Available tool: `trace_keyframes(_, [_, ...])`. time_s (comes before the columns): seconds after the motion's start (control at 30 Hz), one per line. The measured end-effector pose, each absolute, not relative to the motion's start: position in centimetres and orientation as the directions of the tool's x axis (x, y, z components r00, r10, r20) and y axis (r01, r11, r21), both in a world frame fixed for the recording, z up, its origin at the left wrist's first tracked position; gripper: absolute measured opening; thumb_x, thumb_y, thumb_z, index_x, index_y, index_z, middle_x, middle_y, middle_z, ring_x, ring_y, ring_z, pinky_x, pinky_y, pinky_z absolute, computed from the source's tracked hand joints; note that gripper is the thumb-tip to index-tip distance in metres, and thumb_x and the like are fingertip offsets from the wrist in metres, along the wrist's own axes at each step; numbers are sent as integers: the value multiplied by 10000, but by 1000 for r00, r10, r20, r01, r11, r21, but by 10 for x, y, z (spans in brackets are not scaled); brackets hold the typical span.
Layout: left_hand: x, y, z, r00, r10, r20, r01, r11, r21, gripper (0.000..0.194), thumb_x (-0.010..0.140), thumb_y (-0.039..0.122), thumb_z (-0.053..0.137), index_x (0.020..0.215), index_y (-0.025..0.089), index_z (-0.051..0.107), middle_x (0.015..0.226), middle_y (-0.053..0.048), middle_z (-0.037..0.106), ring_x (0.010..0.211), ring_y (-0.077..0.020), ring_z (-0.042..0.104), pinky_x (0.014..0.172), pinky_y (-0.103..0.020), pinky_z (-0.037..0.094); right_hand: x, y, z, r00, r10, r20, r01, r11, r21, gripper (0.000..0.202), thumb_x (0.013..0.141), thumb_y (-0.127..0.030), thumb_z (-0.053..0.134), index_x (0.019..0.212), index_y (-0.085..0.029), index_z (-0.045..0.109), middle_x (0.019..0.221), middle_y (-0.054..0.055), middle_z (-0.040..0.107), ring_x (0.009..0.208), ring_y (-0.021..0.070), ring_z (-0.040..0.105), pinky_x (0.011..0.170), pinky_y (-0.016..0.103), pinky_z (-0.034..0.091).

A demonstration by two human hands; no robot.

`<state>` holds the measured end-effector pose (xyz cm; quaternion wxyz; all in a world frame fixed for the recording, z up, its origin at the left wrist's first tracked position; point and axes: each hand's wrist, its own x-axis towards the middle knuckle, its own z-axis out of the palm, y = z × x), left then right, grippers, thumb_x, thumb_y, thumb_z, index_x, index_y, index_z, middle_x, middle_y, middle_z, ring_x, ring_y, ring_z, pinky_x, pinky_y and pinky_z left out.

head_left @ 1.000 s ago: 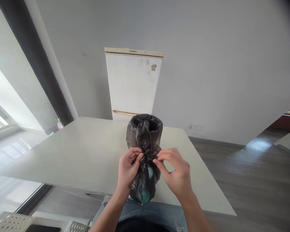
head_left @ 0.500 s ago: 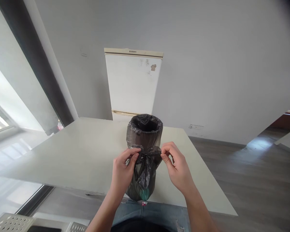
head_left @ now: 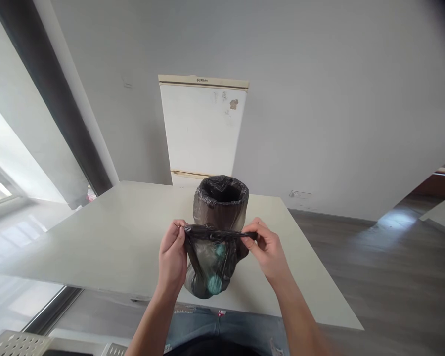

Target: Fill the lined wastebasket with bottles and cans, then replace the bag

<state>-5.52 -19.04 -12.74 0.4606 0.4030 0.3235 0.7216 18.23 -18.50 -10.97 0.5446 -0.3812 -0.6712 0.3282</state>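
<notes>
A thin black garbage bag (head_left: 207,264) is stretched between my two hands near the table's front edge, its top edge pulled into a taut, gathered band. Through the plastic show greenish lumps (head_left: 214,284) that I cannot identify. My left hand (head_left: 172,257) pinches the left end of the band, and my right hand (head_left: 267,249) pinches the right end between thumb and fingers. Just behind stands a round bin (head_left: 222,210) lined with black plastic, its mouth facing up. The held bag hides the bin's lower part.
Both bags are over a pale table (head_left: 133,237). A white refrigerator (head_left: 202,128) stands against the grey wall beyond it. At the bottom left is a perforated light plastic item (head_left: 18,343). Dark wooden floor (head_left: 356,262) lies to the right.
My left hand has moved left and slightly up, drawing the bag's top edge out wide and taut. The bag's lower part has swung up a little; the lined bin stays put.
</notes>
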Motion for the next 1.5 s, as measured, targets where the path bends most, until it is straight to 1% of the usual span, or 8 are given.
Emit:
trace_keyframes(0.2, [-72, -186, -129, -232, 943, 237, -483, -323, 814, 265, 963, 452, 654, 994, 190, 682, 937, -48, 561, 811, -159, 516, 711, -239, 447, 181, -177, -121, 91, 890, 448, -270, 455, -849, 99, 1005, -326, 540, 952, -258, 588, 1290, 93, 628, 1077, 268, 630, 877, 418, 513])
trace_keyframes(0.4, [-82, -191, -132, -48, 926, 374, -48, -376, 925, 248, 873, 405, 808, 946, 180, 731, 887, -41, 590, 832, -170, 514, 727, -254, 405, 192, -176, -120, 246, 845, 474, -375, 534, -758, 59, 1002, -306, 582, 1012, -273, 630, 1019, 52, 654, 895, 208, 628, 789, 366, 515])
trace_keyframes(0.6, [-77, -184, -135, -238, 913, 331, -391, -402, 828, 252, 1000, 435, 654, 920, 200, 613, 981, -34, 587, 902, -154, 525, 778, -233, 448, 207, -162, -112, 346, 825, 447, -526, 565, -636, 113, 919, -315, 694, 997, -284, 620, 878, 16, 643, 798, 195, 618, 721, 353, 513])
trace_keyframes(0.77, [-77, -180, -134, -292, 892, 344, -516, -450, 729, 228, 984, 390, 682, 914, 200, 576, 1028, -51, 629, 977, -175, 585, 833, -257, 498, 217, -149, -104, 306, 848, 433, -682, 512, -522, 147, 852, -291, 743, 925, -255, 620, 683, -57, 391, 589, 111, 406, 658, 288, 485])
trace_keyframes(0.93, [-84, -178, -137, -313, 885, 344, -528, -463, 711, 190, 1006, 354, 650, 921, 204, 570, 812, -3, 550, 726, -127, 522, 668, -225, 473, 230, -135, -98, 324, 852, 412, -693, 510, -510, 131, 832, -277, 725, 857, -246, 601, 664, -54, 355, 600, 113, 399, 634, 264, 482])
trace_keyframes(1.13, [-81, -188, -140, -190, 797, 573, -522, -576, 629, 172, 1056, 346, 546, 939, 221, 531, 954, -51, 650, 980, -205, 636, 863, -343, 539, 246, -116, -86, 333, 832, 443, -694, 535, -482, 199, 799, -238, 725, 788, -238, 527, 616, -74, 308, 528, 101, 322, 604, 268, 458])
trace_keyframes(1.27, [-80, -192, -147, 20, 713, 700, -503, -598, 624, 165, 1106, 323, 405, 982, 243, 480, 799, -16, 640, 769, -186, 645, 720, -327, 531, 259, -103, -82, 274, 817, 507, -656, 545, -523, 228, 886, -303, 689, 780, -246, 495, 603, -80, 254, 483, 101, 229, 529, 265, 374])
trace_keyframes(1.5, [-81, -185, -157, 131, 756, 641, -74, -637, 767, 165, 1099, 278, 458, 994, 211, 566, 732, 5, 615, 599, -104, 487, 577, -228, 382, 269, -89, -75, 250, 764, 595, -611, 601, -515, 207, 862, -346, 704, 792, -258, 531, 602, -69, 223, 522, 125, 211, 560, 294, 320])
